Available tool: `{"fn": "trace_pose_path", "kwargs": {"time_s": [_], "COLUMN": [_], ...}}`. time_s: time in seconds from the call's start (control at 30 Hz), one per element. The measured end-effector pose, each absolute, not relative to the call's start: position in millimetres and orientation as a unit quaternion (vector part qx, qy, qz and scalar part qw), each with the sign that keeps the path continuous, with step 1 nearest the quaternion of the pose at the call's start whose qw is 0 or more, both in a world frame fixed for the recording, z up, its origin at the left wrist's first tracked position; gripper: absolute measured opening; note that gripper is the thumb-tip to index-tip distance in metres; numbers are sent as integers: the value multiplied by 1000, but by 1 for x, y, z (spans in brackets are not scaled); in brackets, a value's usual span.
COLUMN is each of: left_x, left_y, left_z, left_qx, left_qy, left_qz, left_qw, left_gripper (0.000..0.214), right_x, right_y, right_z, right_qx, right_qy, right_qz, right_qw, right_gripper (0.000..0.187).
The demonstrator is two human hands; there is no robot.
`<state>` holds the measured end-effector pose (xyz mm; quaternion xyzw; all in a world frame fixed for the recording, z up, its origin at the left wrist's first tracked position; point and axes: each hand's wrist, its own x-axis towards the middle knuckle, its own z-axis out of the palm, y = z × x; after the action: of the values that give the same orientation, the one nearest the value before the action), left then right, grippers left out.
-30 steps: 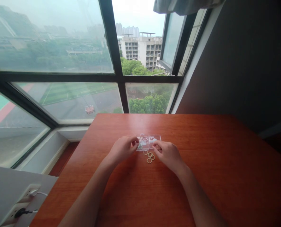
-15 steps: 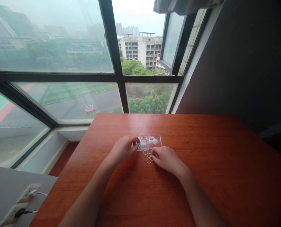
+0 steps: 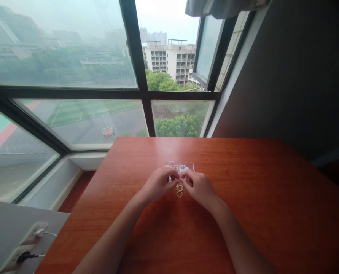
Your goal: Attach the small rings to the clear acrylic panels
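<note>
My left hand and my right hand meet above the desk, thumbs and fingers pinched, fingertips almost touching. What lies between the fingertips is too small to make out. Just below them, small pale yellow rings rest on the wood, some overlapping and partly covered by the fingers. Behind the hands lies a small clear plastic box, its lid folded open to the right with a white print on it. Small rings show in the box's left part; the hands hide its front.
The reddish-brown wooden desk stretches out on all sides of the hands. Beyond its far edge stand dark-framed windows, one pane swung outward. A wall socket with two plugs is at the lower left.
My left hand has moved right, away from the box's left side, and now meets my right hand. My right hand has shifted slightly up and off the rings.
</note>
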<state>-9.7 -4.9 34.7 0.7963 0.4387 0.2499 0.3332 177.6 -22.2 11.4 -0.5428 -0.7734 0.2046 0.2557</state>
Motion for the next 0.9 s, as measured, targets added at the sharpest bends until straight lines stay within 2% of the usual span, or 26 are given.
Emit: {"fn": "trace_pose_path", "kwargs": {"time_s": [0.17,0.37,0.6,0.9], "left_x": [-13,-14,-21,-23], "left_y": [-1,0,2,2], "left_z": [30,26,27,28], "left_qx": [800,807,807,810], "left_qy": [456,493,508,503], "left_qz": [263,249,235,236], "left_qw": [287,209,188,189], "left_gripper": [12,11,11,11], "right_x": [177,177,176,176], "right_y": [-23,-25,-27,-27], "right_z": [13,16,10,8], "right_qx": [-549,-553,-550,-548], "right_qy": [-774,-792,-800,-805], "right_qz": [198,192,203,188], "right_qw": [247,171,125,129], "right_gripper": [11,9,6,8]}}
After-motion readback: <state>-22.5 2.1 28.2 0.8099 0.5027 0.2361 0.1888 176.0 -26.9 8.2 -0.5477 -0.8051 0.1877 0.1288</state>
